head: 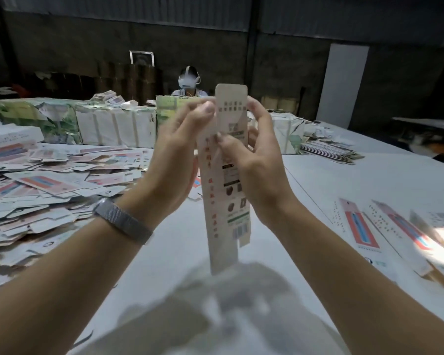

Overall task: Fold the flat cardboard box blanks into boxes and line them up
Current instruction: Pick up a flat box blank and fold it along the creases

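Hundreds of flat box blanks lie heaped on the left of our white desk, with wrapped bundles standing in a row behind them. At centre we hold one long box blank upright above the desk, its printed side toward us and its rounded flap on top. Our left hand, with a mesh watch band at the wrist, grips the left edge, fingers curled near the top. Our right hand pinches the right edge, thumb on the front and fingers behind. Motion blur leaves us unsure whether the blank has opened into a tube. To the right, folded boxes lie side by side on the desk. Across the desk sits another person wearing a headset.
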`<action>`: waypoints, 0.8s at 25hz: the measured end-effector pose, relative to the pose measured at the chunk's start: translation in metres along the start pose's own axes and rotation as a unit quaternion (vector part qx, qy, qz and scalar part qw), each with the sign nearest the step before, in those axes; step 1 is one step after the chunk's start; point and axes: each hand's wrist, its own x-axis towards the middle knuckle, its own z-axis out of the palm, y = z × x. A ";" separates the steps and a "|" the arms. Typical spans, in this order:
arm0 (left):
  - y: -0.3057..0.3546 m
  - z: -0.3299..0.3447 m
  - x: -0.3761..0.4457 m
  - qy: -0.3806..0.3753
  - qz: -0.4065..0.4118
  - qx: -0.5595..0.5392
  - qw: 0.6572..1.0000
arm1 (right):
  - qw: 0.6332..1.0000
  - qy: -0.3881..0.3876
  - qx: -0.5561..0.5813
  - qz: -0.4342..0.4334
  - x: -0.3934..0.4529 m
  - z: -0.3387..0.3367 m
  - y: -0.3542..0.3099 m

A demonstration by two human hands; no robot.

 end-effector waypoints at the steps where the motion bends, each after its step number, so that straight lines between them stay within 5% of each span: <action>1: -0.007 0.001 -0.005 -0.058 -0.040 -0.028 0.997 | 1.000 0.008 0.011 0.017 0.001 -0.001 0.000; 5: -0.028 0.014 -0.023 -0.111 -0.134 -0.121 0.977 | 0.998 0.032 -0.030 0.051 -0.002 0.001 0.004; 9: -0.026 0.011 -0.021 -0.080 -0.155 -0.054 0.983 | 0.987 0.067 -0.143 0.020 0.000 -0.004 0.007; 16: -0.029 0.014 -0.016 0.025 -0.133 0.053 0.989 | 0.993 0.071 0.084 0.044 0.002 -0.009 0.003; 20: -0.029 0.013 -0.019 0.065 -0.135 0.051 0.987 | 0.992 0.117 -0.031 -0.042 0.001 -0.015 0.004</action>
